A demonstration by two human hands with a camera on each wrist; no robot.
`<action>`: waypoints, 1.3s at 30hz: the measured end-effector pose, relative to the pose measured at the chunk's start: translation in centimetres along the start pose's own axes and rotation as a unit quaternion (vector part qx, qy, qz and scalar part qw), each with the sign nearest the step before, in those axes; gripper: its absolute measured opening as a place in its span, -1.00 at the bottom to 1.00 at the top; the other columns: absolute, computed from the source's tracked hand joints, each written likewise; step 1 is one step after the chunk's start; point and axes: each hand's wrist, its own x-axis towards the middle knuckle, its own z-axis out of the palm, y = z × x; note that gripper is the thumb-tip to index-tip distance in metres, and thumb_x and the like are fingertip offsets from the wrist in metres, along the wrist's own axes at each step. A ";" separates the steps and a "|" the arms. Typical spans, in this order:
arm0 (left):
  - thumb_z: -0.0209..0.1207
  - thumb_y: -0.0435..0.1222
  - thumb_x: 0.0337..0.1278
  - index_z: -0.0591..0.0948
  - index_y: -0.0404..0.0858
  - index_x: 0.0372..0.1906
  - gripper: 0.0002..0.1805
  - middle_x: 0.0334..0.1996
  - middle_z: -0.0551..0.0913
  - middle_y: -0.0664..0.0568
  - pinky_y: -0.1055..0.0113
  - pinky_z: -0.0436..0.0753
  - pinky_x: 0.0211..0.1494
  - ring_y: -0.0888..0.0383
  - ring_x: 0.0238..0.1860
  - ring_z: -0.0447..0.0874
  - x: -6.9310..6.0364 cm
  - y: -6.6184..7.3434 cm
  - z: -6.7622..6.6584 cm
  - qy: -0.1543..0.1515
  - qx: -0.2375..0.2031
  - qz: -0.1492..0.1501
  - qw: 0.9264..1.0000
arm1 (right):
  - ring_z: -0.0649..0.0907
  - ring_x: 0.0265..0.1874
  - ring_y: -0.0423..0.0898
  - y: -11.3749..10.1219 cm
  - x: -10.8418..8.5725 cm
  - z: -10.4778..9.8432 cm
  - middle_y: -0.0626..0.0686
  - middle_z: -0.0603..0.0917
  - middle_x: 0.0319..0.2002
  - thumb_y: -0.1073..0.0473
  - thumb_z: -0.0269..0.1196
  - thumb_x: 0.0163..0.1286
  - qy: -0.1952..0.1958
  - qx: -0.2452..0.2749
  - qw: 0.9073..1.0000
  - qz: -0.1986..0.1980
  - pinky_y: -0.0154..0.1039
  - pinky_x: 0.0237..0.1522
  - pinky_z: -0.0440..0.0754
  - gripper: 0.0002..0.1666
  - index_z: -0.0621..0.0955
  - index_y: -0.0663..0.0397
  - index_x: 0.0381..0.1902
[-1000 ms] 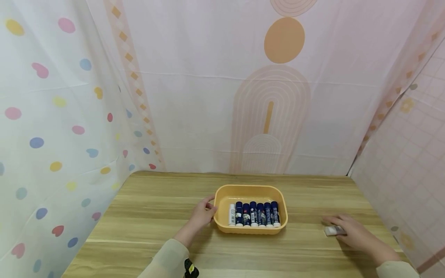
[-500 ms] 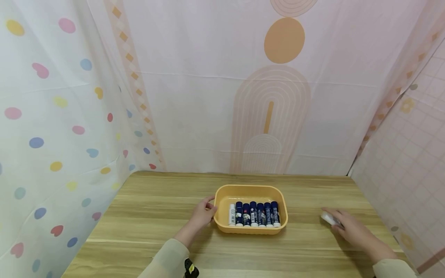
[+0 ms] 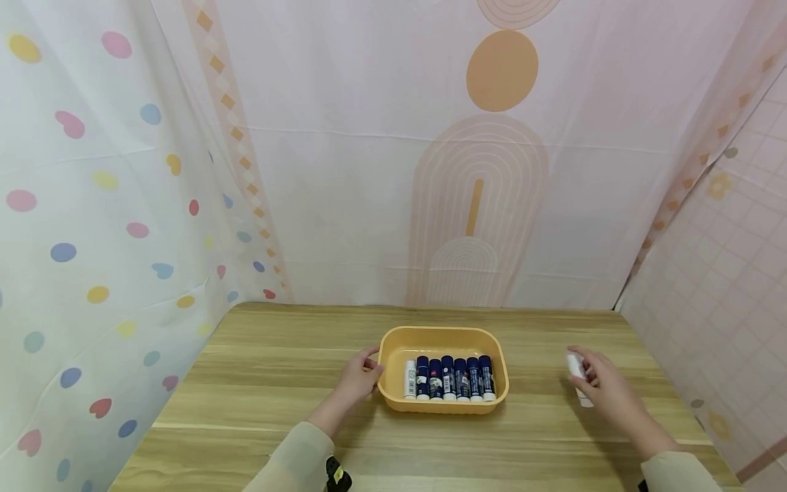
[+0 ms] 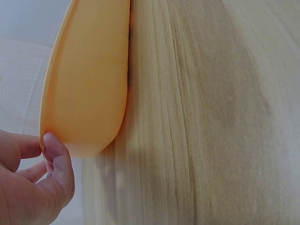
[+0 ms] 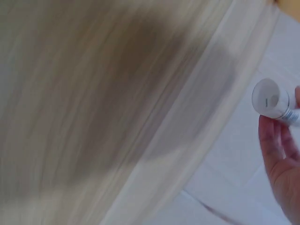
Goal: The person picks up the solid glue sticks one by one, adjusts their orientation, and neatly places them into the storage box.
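A yellow plastic tray [image 3: 443,408] stands on the table, with several dark blue glue sticks [image 3: 448,378] lying side by side in it. At the left end of that row lies a white glue stick [image 3: 410,380]. My left hand [image 3: 358,377] pinches the tray's left rim; in the left wrist view the thumb [image 4: 57,149] presses its outer wall. To the right of the tray, my right hand [image 3: 609,389] holds another white glue stick [image 3: 576,365] between thumb and fingers. Its round end [image 5: 267,98] faces the right wrist camera.
The wood-grain table [image 3: 270,383] runs back to a patterned curtain [image 3: 344,219]. Dotted cloth [image 3: 123,273] hangs along the left side, and a checked one [image 3: 725,273] along the right.
My right hand has moved slightly away from me and turned, swinging the glue stick from lying sideways to pointing away from me. The left hand and the tray stay put.
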 end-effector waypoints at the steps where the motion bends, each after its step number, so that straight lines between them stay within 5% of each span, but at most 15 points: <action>1: 0.04 -0.47 0.27 0.35 -0.38 0.29 -0.52 -0.27 0.41 -0.10 0.25 0.62 -0.40 0.17 -0.44 0.43 0.0 0.0 0.0 -0.001 0.000 0.000 1.000 | 0.52 -0.40 -0.12 -0.1 0.1 0.2 0.15 0.53 -0.26 0.29 0.31 0.21 0.009 0.007 1.000 0.011 -0.39 -0.53 0.50 -0.36 0.39 0.21 0.24; 8: 0.04 -0.48 0.27 0.35 -0.38 0.29 -0.52 -0.28 0.41 -0.10 0.26 0.61 -0.40 0.17 -0.45 0.43 0.1 -0.1 0.1 -0.002 -0.003 0.001 1.000 | 0.59 -0.41 -0.06 -1.3 0.7 1.0 0.18 0.58 -0.34 0.25 0.34 0.18 0.051 0.033 0.995 0.078 -0.33 -0.54 0.51 -0.38 0.40 0.26 0.18; 14: 0.04 -0.47 0.27 0.35 -0.38 0.29 -0.52 -0.28 0.41 -0.10 0.27 0.61 -0.41 0.16 -0.45 0.44 0.2 -0.2 0.1 -0.003 -0.004 0.000 1.000 | 0.60 -0.38 -0.02 -3.5 1.9 1.4 0.24 0.57 -0.30 0.27 0.33 0.20 0.075 0.058 0.991 0.090 -0.37 -0.52 0.52 -0.37 0.38 0.27 0.21; 21: 0.04 -0.47 0.27 0.35 -0.38 0.29 -0.52 -0.28 0.41 -0.10 0.32 0.60 -0.43 0.13 -0.44 0.47 0.4 -0.2 0.1 0.000 -0.003 0.003 1.000 | 0.59 -0.36 -0.01 -8.0 3.8 3.1 0.23 0.56 -0.26 0.30 0.34 0.18 0.112 0.124 0.984 0.066 -0.38 -0.48 0.56 -0.39 0.42 0.13 0.19; 30: 0.05 -0.47 0.27 0.35 -0.36 0.30 -0.52 -0.28 0.42 -0.09 0.29 0.59 -0.44 0.16 -0.48 0.44 0.3 -0.2 0.2 0.001 -0.002 -0.003 1.000 | 0.56 -0.37 -0.03 -14.5 5.0 6.7 0.17 0.51 -0.24 0.28 0.39 0.13 0.101 0.204 0.973 0.035 -0.40 -0.44 0.61 -0.38 0.41 0.07 0.14; 39: 0.06 -0.45 0.27 0.36 -0.34 0.30 -0.51 -0.28 0.42 -0.08 0.31 0.59 -0.45 0.17 -0.48 0.45 0.4 -0.3 0.1 0.003 0.001 -0.006 1.000 | 0.54 -0.45 -0.15 -19.2 5.2 11.6 0.09 0.48 -0.30 0.27 0.44 0.07 0.103 0.223 0.969 -0.006 -0.42 -0.52 0.57 -0.40 0.43 0.05 0.06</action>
